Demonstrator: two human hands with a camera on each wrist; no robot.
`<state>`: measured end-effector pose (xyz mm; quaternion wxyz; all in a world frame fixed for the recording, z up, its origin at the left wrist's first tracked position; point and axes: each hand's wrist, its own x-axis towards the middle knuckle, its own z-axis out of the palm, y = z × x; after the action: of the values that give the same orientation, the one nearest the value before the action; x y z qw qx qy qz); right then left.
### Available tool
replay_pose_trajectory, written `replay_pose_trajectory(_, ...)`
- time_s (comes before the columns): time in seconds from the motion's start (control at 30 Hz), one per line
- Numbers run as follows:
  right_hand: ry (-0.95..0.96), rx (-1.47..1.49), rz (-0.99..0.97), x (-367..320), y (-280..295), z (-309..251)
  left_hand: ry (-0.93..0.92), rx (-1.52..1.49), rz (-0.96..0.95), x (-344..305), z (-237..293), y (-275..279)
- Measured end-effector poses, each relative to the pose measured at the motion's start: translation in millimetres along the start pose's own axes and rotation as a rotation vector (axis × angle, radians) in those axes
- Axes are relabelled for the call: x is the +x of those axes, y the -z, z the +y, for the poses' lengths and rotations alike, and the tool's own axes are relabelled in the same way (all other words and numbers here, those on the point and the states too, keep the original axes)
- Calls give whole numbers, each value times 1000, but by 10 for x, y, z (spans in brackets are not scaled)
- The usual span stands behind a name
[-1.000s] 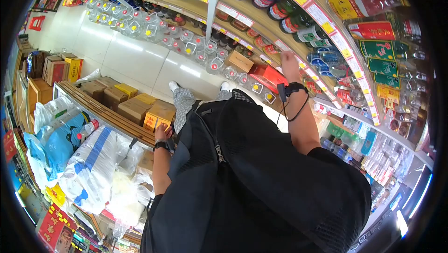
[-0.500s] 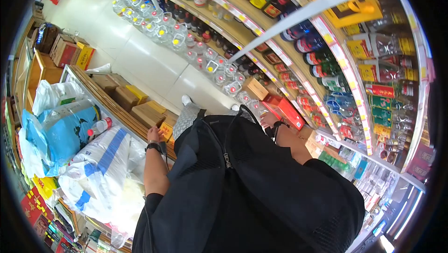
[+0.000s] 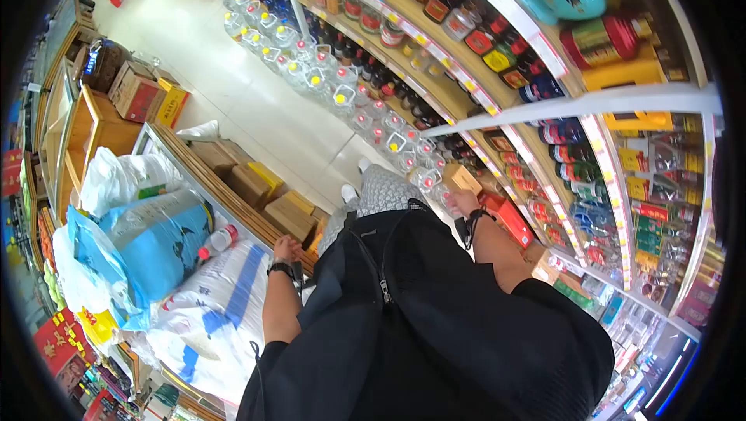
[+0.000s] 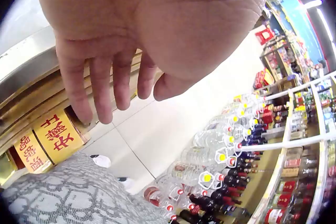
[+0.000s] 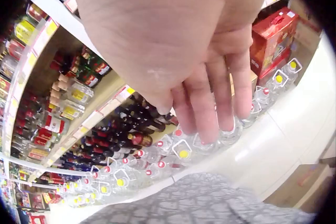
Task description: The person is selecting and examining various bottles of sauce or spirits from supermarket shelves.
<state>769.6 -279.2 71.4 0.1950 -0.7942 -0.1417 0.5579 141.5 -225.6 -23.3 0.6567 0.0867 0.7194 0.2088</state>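
My left hand hangs at the wooden edge of the low counter on the left, holding nothing. In the left wrist view its fingers are relaxed and spread a little, with a yellow box below them. My right hand, also holding nothing, hangs on the shelf side. Its fingers extend loosely in the right wrist view, overlapping clear plastic jugs with red and yellow caps. Near that hand are a small brown carton and a red gift box.
Shelves of bottles curve along the right, with a row of jugs on the floor before them. A white sack, a blue bag and a red-capped bottle lie on the left. Pale tiled floor runs ahead.
My right hand has come down from the shelf edge to beside my body. The view has shifted forward along the aisle; my left hand stays low by the counter.
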Motion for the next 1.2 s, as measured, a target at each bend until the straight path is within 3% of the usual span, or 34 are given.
replay_pose_trajectory(0.07,-125,56,-152,212,33,94,77,-145,4,164,-103,84)
replay_pose_trajectory(0.1,-174,135,-263,483,94,259,88,-122,31,-69,87,-25)
replay_pose_trajectory(0.2,-66,-81,-160,650,-140,-9,10,-18,-73,129,62,151)
replay_pose_trajectory(0.27,-39,-138,-159,809,-265,-382,-165,57,25,165,160,190)
replay_pose_trajectory(0.3,-11,-196,-143,842,-323,-609,-170,62,33,150,301,183)
replay_pose_trajectory(0.33,179,-316,-108,1068,-426,-642,-137,-37,25,131,437,173)
replay_pose_trajectory(0.37,181,-314,-114,1232,-489,-790,-102,-138,16,79,601,139)
replay_pose_trajectory(0.43,356,-538,-148,1562,-592,-1191,-54,-164,45,79,905,136)
replay_pose_trajectory(0.5,171,-228,-185,1349,-748,-1870,-3,-196,70,215,1143,203)
replay_pose_trajectory(0.57,225,-400,-210,1411,-803,-2398,-66,-174,69,414,1291,281)
replay_pose_trajectory(0.67,347,-396,-119,1643,-956,-2837,-18,-59,184,414,1736,130)
replay_pose_trajectory(0.77,316,-269,-90,1651,-1065,-3175,-2,43,92,600,2103,206)
replay_pose_trajectory(0.93,266,-403,-43,1684,-1295,-3210,20,47,17,1002,2744,409)
replay_pose_trajectory(1.03,155,-166,-236,2153,-1423,-2613,14,108,15,1200,3217,453)
replay_pose_trajectory(1.07,38,-24,-228,2164,-1517,-2484,-2,170,49,1236,3402,450)
replay_pose_trajectory(1.1,-76,117,-220,1923,-1669,-2631,-5,179,38,1311,3565,491)
replay_pose_trajectory(1.13,-92,-200,-151,1717,-1866,-2807,-10,192,18,1385,3726,524)
replay_pose_trajectory(1.2,-102,-78,-163,1569,-2171,-2823,-28,205,3,1497,4019,611)
